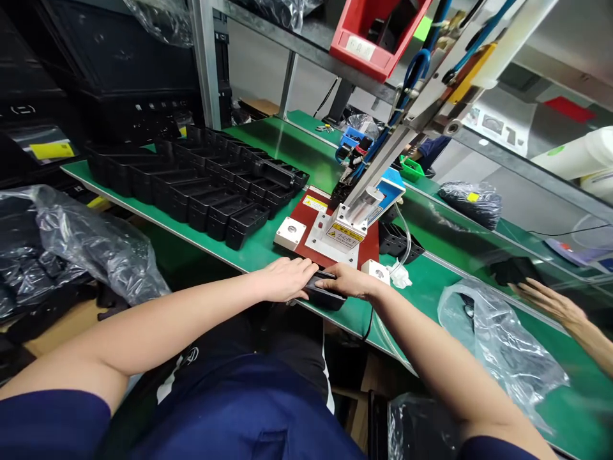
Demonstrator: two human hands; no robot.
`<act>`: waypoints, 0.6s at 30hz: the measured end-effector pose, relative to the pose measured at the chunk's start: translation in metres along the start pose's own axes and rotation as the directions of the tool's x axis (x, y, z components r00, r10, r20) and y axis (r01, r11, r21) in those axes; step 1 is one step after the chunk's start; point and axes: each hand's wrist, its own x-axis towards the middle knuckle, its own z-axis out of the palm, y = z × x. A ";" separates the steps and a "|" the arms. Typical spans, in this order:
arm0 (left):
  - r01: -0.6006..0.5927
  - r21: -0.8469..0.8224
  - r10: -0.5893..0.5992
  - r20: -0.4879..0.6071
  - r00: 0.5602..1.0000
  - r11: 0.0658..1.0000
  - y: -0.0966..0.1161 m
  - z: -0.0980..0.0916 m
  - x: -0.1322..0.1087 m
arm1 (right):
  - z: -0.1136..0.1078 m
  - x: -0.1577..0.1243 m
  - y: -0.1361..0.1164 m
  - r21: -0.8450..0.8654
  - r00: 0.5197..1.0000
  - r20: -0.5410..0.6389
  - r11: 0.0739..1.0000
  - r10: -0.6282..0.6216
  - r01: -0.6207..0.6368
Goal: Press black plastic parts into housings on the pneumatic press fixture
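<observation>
A black plastic box sits at the front edge of the green bench, between my two hands. My left hand is closed over its left end, fingers bent over the top. My right hand grips the right part, with thumb and fingers on the upper rim. Part of the box is covered by both hands. Right behind it stands a small press on a dark red base plate, with a white button block on the left and another white button block on the right.
Rows of similar black boxes cover the bench's left side. Above hangs a red bin on a metal shelf. A clear plastic bag lies at right, near another person's hand on a dark piece. More bagged parts stand at left.
</observation>
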 end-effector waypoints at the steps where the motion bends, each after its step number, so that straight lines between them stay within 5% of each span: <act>1: -0.003 -0.001 0.003 0.000 1.000 1.000 0.000 0.001 0.000 | 0.001 0.002 0.001 0.025 1.000 0.007 1.000 0.018 -0.018; 10: 0.022 -0.024 -0.024 -0.047 0.999 0.999 0.004 0.008 -0.008 | 0.019 0.001 -0.001 0.076 0.988 -0.123 0.994 0.094 -0.085; 13: 0.035 -0.123 -0.057 -0.181 0.982 0.992 0.006 0.018 -0.019 | 0.025 -0.010 -0.005 0.047 0.968 -0.231 0.995 0.097 -0.088; 14: 0.052 -0.206 -0.109 -0.279 0.954 0.977 0.008 0.023 -0.024 | 0.027 -0.015 -0.007 0.048 0.959 -0.273 0.996 0.080 -0.069; 16: 0.065 -0.467 -0.313 -0.476 0.822 0.882 0.016 0.031 -0.033 | 0.033 -0.027 -0.011 0.087 0.917 -0.398 0.995 -0.019 0.058; 18: -0.031 -0.756 -0.520 -0.478 0.708 0.654 0.029 0.032 -0.041 | 0.045 -0.038 -0.017 0.119 0.806 -0.571 0.956 -0.155 0.268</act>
